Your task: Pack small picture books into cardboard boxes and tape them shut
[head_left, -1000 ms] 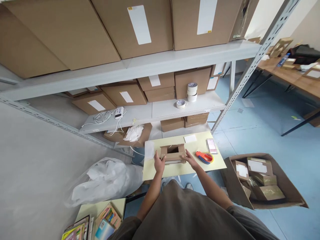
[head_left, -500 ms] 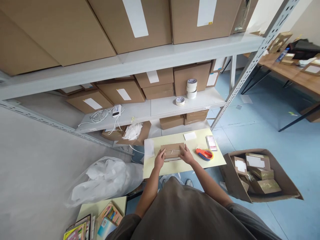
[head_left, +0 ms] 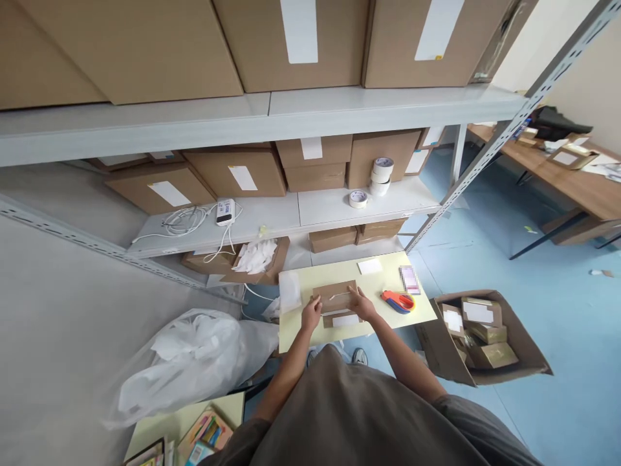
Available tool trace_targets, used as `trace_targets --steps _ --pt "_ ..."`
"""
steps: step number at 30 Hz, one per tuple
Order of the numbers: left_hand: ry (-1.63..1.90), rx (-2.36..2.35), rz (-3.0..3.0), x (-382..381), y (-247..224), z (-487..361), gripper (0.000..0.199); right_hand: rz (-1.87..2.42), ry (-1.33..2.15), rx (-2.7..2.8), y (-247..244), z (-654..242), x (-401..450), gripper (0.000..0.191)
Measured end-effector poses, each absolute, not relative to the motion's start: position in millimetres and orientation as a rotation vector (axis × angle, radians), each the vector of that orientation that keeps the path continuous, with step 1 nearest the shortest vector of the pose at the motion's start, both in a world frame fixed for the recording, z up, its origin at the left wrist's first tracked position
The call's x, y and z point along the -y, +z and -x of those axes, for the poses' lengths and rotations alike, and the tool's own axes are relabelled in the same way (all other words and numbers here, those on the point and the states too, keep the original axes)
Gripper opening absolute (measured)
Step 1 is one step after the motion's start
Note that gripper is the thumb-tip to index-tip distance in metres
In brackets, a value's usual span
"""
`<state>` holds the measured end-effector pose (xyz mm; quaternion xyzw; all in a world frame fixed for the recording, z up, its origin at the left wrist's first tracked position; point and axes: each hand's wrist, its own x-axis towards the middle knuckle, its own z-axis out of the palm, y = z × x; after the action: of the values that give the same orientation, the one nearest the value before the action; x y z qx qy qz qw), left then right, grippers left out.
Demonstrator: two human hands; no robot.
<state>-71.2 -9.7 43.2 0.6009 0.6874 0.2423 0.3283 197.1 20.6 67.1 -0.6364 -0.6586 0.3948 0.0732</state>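
Bulging at the lower left of the frame, a white plastic bag lies beside the pale yellow desk. Just below the frame's centre, the left hand is clamped on the left end of a small cardboard box. The right hand, apart from the left, has its fingers on the box's right end; whether they grip cannot be determined. Right of centre, a red-and-blue tape dispenser rests on the desk. Lower right: an open carton containing smaller boxes.
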Motion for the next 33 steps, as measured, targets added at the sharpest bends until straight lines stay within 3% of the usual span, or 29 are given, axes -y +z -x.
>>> trace_targets --steps 8,19,24,27,33 --pt "0.65 -1.816 -1.675 26 24 91 0.047 1.881 1.231 1.741 34 -182 3 0.081" --pt "0.389 -1.704 -1.755 4 34 76 0.072 2.109 1.078 1.771 56 -180 -18 0.078" --pt "0.307 -1.778 -1.813 0 39 68 0.068 2.123 1.012 1.769 53 -178 -10 0.081" --pt "0.278 -1.791 -1.841 -3 43 59 0.068 2.087 0.876 1.76 51 -195 1 0.086" --pt "0.128 -1.818 -1.826 -2 57 20 0.067 2.076 0.753 1.663 59 -289 7 0.074"
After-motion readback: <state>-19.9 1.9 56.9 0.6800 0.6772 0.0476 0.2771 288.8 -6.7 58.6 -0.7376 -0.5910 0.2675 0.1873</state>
